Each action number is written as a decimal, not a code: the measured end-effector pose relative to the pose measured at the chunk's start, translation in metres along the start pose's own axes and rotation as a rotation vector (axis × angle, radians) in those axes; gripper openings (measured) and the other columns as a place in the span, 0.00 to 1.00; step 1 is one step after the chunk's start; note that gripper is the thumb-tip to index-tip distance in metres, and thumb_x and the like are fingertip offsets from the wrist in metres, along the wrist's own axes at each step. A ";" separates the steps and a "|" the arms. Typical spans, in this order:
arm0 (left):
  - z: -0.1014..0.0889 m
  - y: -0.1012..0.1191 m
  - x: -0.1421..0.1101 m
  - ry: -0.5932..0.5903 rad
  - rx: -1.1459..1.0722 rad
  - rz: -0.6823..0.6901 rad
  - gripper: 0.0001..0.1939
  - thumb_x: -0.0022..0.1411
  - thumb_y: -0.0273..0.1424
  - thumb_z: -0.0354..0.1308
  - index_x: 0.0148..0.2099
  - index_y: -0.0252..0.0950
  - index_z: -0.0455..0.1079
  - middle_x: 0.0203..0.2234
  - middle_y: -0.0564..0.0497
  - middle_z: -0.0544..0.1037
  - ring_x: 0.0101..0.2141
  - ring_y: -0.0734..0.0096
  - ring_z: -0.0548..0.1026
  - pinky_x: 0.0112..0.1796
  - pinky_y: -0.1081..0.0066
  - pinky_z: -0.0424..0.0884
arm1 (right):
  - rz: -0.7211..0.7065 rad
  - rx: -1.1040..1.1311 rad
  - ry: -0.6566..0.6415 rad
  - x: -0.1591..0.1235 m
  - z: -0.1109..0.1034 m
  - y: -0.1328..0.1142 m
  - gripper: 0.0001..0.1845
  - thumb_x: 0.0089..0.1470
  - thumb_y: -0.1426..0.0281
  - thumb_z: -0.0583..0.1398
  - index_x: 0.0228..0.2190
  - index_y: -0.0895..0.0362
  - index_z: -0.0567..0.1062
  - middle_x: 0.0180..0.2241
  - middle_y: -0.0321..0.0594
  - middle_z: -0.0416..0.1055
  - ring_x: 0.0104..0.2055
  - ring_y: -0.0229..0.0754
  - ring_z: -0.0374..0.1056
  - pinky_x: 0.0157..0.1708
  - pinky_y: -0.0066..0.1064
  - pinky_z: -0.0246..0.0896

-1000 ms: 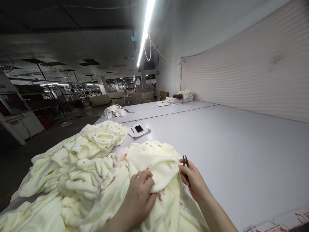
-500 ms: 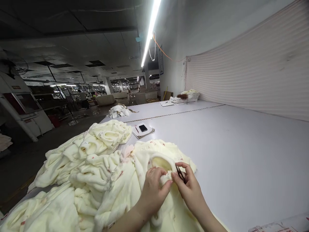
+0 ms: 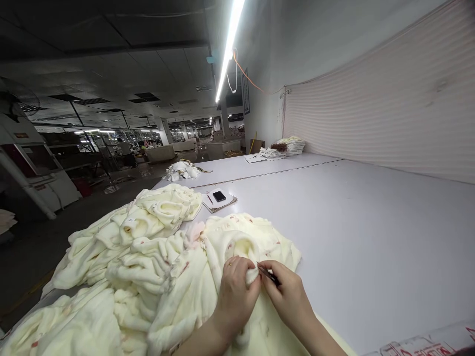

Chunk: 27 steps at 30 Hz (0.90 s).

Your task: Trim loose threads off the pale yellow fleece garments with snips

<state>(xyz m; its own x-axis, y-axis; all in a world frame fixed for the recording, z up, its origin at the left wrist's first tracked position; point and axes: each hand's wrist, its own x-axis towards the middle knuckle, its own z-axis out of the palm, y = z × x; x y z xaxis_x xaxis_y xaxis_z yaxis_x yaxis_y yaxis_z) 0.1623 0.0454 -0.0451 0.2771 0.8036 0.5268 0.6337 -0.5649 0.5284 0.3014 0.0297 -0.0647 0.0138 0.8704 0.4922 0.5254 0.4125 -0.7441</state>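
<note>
A cream fleece garment with small red marks lies in front of me on a white table. My left hand is closed, pinching a bunched fold of that garment. My right hand grips small dark thread snips, their tips touching the pinched fold right beside my left fingers. A ring shows on my left hand.
A large heap of similar cream garments fills the table's left side. A black phone rests on a notebook further back. More folded stacks sit far off by the striped wall. Dark factory floor lies left.
My right hand swung the snips down from pointing upward to the garment fold. My left hand bunched the fabric and both hands drew together, slightly nearer to me.
</note>
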 end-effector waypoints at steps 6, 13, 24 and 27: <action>-0.006 0.003 0.003 -0.105 0.002 0.021 0.11 0.57 0.24 0.53 0.43 0.39 0.65 0.35 0.49 0.72 0.40 0.61 0.70 0.43 0.59 0.67 | 0.073 0.094 0.068 -0.002 0.003 0.004 0.10 0.60 0.64 0.48 0.31 0.53 0.66 0.22 0.33 0.64 0.21 0.37 0.60 0.21 0.28 0.57; -0.012 0.003 0.000 -0.112 -0.006 0.035 0.10 0.60 0.23 0.49 0.41 0.39 0.68 0.32 0.49 0.71 0.37 0.63 0.69 0.41 0.62 0.67 | 0.185 0.304 0.087 0.001 -0.001 -0.003 0.14 0.60 0.59 0.51 0.30 0.55 0.66 0.26 0.34 0.64 0.25 0.37 0.60 0.25 0.26 0.58; -0.010 -0.001 -0.001 -0.102 0.073 0.089 0.14 0.59 0.20 0.46 0.43 0.38 0.68 0.32 0.49 0.70 0.37 0.63 0.68 0.40 0.62 0.65 | 0.109 -0.055 -0.108 -0.012 -0.031 -0.002 0.14 0.58 0.61 0.53 0.43 0.50 0.73 0.36 0.40 0.74 0.32 0.42 0.70 0.28 0.30 0.64; -0.011 -0.001 -0.002 -0.108 0.093 0.090 0.13 0.58 0.20 0.46 0.41 0.38 0.68 0.32 0.49 0.69 0.36 0.63 0.67 0.39 0.62 0.65 | 0.086 -0.144 -0.079 -0.012 -0.027 -0.003 0.15 0.59 0.60 0.51 0.40 0.50 0.74 0.35 0.39 0.75 0.30 0.42 0.70 0.26 0.30 0.63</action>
<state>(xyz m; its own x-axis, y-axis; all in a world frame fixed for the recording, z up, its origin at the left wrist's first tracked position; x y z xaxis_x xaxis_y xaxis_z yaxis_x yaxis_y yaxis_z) 0.1539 0.0425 -0.0393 0.4082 0.7690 0.4920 0.6658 -0.6195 0.4159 0.3221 0.0109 -0.0561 0.0004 0.9216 0.3882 0.6415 0.2976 -0.7071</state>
